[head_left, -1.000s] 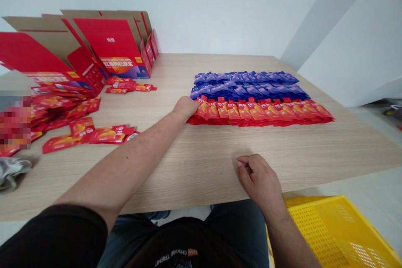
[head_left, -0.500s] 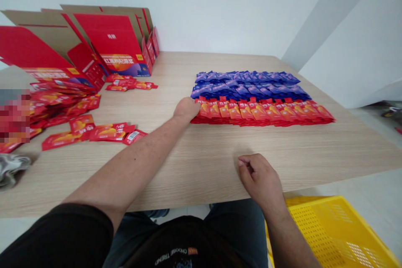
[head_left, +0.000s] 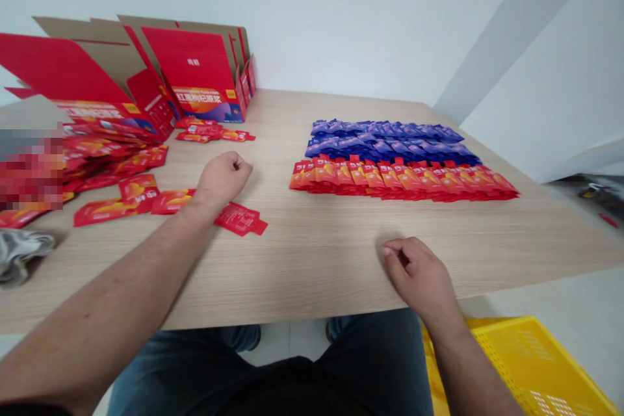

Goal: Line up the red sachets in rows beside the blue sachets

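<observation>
My left hand (head_left: 220,177) hovers over the table left of centre, fingers curled loosely with nothing visible in them. A lone red sachet (head_left: 240,219) lies just below and right of it. To the right sits a neat row of red sachets (head_left: 404,178), and behind it two rows of blue-purple sachets (head_left: 390,138). My right hand (head_left: 418,276) rests near the table's front edge, fingers curled under, apart from the rows.
Loose red sachets (head_left: 121,198) are scattered at the left, with a bigger heap behind them. Opened red cardboard boxes (head_left: 195,78) stand at the back left. A yellow crate (head_left: 521,364) is on the floor at my right. The wooden table (head_left: 316,253) ends close to my legs.
My left hand has pulled back leftward from the left end of the red row to the loose sachets. My right hand has stayed in place.
</observation>
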A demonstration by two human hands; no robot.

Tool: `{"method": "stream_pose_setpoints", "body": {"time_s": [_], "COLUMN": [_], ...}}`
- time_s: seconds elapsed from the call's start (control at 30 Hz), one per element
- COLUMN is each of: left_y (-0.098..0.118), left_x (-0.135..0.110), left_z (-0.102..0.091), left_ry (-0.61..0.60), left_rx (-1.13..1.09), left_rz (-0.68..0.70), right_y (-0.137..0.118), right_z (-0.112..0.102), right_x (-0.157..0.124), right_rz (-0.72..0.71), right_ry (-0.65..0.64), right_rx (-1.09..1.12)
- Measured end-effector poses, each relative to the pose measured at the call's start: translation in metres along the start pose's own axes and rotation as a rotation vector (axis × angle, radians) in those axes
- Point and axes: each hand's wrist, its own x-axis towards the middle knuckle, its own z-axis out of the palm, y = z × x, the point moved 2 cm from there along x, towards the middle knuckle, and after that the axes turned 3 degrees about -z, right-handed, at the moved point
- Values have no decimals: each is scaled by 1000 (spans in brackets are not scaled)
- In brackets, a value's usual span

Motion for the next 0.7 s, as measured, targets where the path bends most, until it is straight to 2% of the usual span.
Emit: {"method": "stream_pose_setpoints", "body": {"time_s": [0.1,0.23,0.37,0.47,0.57,0.7], "left_y": [-20,-24,-23,-27,-34,-45], "left_x": [-2,-3,-3,-1,2,2], "left_z": [-3,-3,1,7,8,-3], "left_ry": [12,5,-125,-244,-373,-586], "left_rx": [4,26,118,173,185,263], "left_rz": [12,147,278,345,387,441], "right_y": [3,7,1,-25,-71,-129], "right_z": [1,0,3,18,44,80], "right_x": [0,1,10,26,46,78], "right_rz": [2,32,97,86,-38,-194], "right_ry": [-14,-42,-57,-106,-210,-350], "right_rx": [-38,-87,-46,39,127,113]}}
